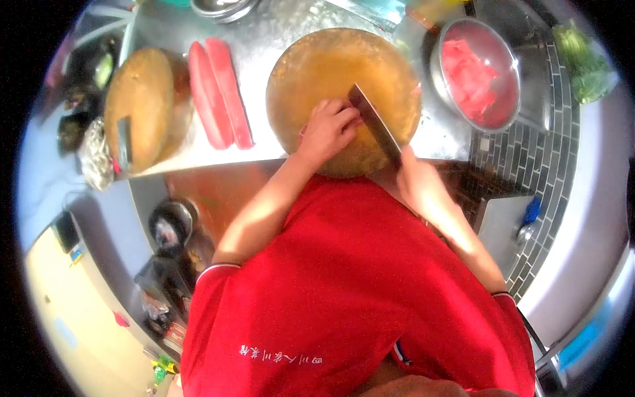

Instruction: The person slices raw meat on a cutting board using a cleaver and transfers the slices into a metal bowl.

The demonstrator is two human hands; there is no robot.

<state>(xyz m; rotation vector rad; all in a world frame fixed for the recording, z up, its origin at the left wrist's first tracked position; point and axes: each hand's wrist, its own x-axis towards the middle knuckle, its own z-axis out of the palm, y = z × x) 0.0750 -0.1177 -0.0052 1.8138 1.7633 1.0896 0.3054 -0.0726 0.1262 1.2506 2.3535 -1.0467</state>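
Note:
On a round wooden chopping board (311, 73), my left hand (329, 131) has its fingers curled down over a piece of pink meat (303, 132). Most of that piece is hidden under the hand; a little red shows at its edge. My right hand (418, 177) grips the handle of a cleaver (378, 127). The cleaver's blade slants up and left across the board, its side close by my left fingertips. Two long strips of pink meat (221, 92) lie side by side on the metal table, left of the board.
A metal bowl (442, 86) of pink meat slices (466, 83) stands right of the board. At the left, a second wooden board (139, 99) carries a dark-bladed knife (124, 142). A green vegetable bundle (585, 63) is at the far right. The metal table (258, 46) ends just before my body.

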